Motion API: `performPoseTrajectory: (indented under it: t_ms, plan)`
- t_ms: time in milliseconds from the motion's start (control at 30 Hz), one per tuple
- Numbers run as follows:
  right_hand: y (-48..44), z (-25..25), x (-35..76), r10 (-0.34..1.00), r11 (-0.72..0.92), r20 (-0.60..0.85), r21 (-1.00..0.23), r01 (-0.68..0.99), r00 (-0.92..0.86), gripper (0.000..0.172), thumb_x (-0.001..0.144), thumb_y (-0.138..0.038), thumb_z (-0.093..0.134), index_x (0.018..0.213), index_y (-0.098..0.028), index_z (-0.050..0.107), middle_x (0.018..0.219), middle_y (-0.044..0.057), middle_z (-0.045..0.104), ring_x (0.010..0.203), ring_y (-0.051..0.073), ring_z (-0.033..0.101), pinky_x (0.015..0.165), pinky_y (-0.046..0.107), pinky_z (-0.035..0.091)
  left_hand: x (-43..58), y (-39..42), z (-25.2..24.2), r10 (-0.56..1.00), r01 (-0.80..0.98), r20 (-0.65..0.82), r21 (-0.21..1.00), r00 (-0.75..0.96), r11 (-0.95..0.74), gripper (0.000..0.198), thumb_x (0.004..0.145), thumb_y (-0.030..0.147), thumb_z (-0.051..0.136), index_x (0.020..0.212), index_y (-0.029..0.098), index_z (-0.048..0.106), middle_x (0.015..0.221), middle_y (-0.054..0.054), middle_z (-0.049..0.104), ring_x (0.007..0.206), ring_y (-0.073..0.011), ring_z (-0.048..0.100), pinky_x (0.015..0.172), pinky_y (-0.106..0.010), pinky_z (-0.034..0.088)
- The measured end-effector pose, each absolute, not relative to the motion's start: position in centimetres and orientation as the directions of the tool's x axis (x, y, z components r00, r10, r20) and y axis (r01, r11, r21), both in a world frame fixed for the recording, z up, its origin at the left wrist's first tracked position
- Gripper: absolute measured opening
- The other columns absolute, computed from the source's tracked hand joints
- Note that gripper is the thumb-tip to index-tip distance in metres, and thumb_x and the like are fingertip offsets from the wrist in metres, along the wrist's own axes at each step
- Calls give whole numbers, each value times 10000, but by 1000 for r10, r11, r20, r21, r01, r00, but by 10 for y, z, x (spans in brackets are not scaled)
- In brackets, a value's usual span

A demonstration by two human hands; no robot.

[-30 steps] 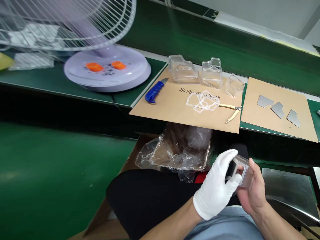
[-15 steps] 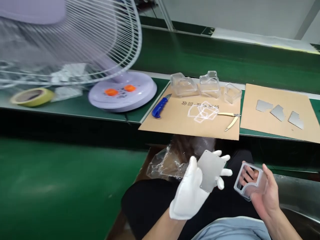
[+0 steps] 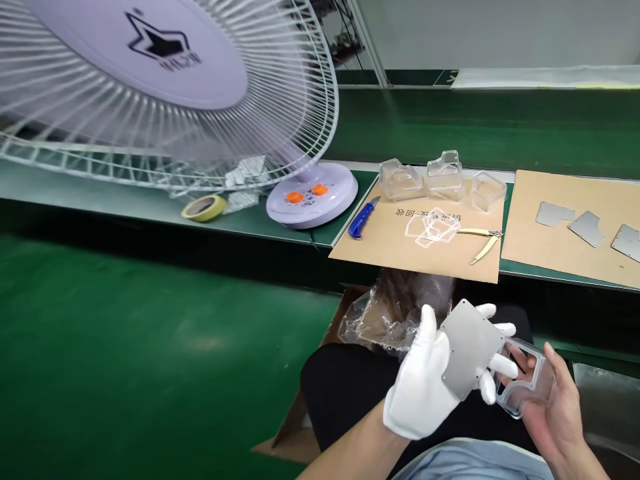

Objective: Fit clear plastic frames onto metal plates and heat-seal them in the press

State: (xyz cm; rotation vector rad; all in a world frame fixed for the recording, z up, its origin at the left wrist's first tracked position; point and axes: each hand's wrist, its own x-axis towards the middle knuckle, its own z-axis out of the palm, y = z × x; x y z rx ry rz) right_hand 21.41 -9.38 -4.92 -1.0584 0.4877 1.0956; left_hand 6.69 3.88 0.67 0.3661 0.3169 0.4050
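Observation:
In my white-gloved left hand [image 3: 425, 377] lies a flat grey metal plate [image 3: 473, 350] with small holes at its corners. It rests across the palm, with the fingers spread behind it and the thumb raised at its left. My bare right hand [image 3: 560, 400] grips a clear plastic case [image 3: 535, 380] with a curved cut-out opening, fingers showing through it. The left fingertips overlap the case's left edge in view; whether they touch cannot be told. Both hands are above my lap, in front of the table.
On cardboard lie a blue-handled knife [image 3: 363, 219], cream-handled nippers [image 3: 483, 243], clear plastic offcuts [image 3: 433, 228] and clear cases [image 3: 445, 177]. Metal plates [image 3: 555, 213] lie on another sheet [image 3: 560, 257]. A fan [image 3: 310, 200] and yellow tape [image 3: 204, 208] are left; a plastic bag [image 3: 385, 317] sits below.
The view has turned left, bringing more of the fan into sight. My hands have come closer together, and the left fingertips now overlap the clear case. Both holds are kept.

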Motion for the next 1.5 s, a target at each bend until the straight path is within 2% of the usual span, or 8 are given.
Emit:
performPoseTrajectory:
  t_ms: [200, 400, 633, 833, 1000, 1167, 1333, 1500]
  plan:
    - [-98, -62, 217, 523, 120, -763, -376, -919, 381, 392, 834, -523, 854, 991, -169, 795, 1156, 140, 815, 1276, 391, 685, 1072, 567, 581, 83, 40, 4, 445, -104, -459, 597, 768, 795, 880, 917, 870, 548, 1480, 195, 582, 1283, -228, 751, 644, -232, 744, 393, -218, 379]
    - [-102, -69, 226, 529, 161, -752, -367, -916, 394, 577, 841, -593, 824, 1148, -106, 790, 1354, 184, 755, 1321, 398, 656, 1105, 516, 555, 116, 56, 4, 427, 315, -533, 817, 731, 482, 600, 928, 663, 737, 1030, 71, 724, 769, -136, 757, 507, -110, 571, 475, -211, 394]
    - [-111, -76, 236, 497, 251, -767, -322, -913, 407, 612, 796, -621, 861, 1157, -132, 787, 1332, 159, 771, 1338, 398, 646, 1133, 509, 521, 196, 101, -4, 447, 228, -437, 865, 780, 448, 484, 803, 435, 910, 1108, 114, 715, 1084, -141, 755, 799, -180, 732, 629, -233, 563]
    - [-113, -86, 251, 462, 328, -790, -270, -905, 403, 666, 720, -623, 908, 1161, -139, 784, 1393, 164, 745, 1395, 398, 608, 1117, 482, 533, 307, 136, 4, 455, 292, -455, 876, 765, 385, 70, 993, 110, 636, 1053, 93, 668, 983, -144, 750, 707, -158, 733, 543, -205, 509]
    - [-110, -87, 259, 417, 407, -813, -231, -883, 405, 640, 674, -597, 923, 1113, -149, 797, 1377, 168, 751, 1407, 408, 595, 1026, 453, 577, 417, 157, 33, 405, 245, -364, 917, 839, 316, 216, 1095, 299, 576, 1008, 113, 643, 875, -109, 709, 646, -141, 702, 482, -196, 426]
    - [-104, -86, 260, 386, 426, -821, -246, -871, 420, 590, 696, -608, 899, 1075, -165, 803, 1366, 156, 757, 1389, 399, 614, 978, 427, 587, 459, 178, 20, 522, 284, -347, 938, 779, 201, 284, 1085, 431, 603, 1078, 147, 588, 891, -77, 692, 605, -145, 699, 587, -247, 531]
    - [-101, -85, 260, 449, 351, -804, -243, -904, 391, 727, 586, -593, 970, 1121, -135, 788, 1380, 173, 748, 1421, 398, 581, 1062, 439, 547, 398, 191, 4, 601, 281, -295, 952, 742, 120, 228, 1084, 357, 578, 1086, 132, 615, 1046, -126, 735, 601, -116, 684, 584, -239, 527]
    - [-101, -76, 254, 548, 347, -700, -310, -885, 459, 593, 795, -604, 865, 1132, -122, 792, 1403, 171, 733, 1300, 365, 661, 1069, 456, 552, 280, 163, 17, 574, 182, -201, 979, 794, 92, 389, 1006, 475, 653, 1160, 118, 661, 1109, -156, 743, 715, -176, 720, 543, -261, 522]
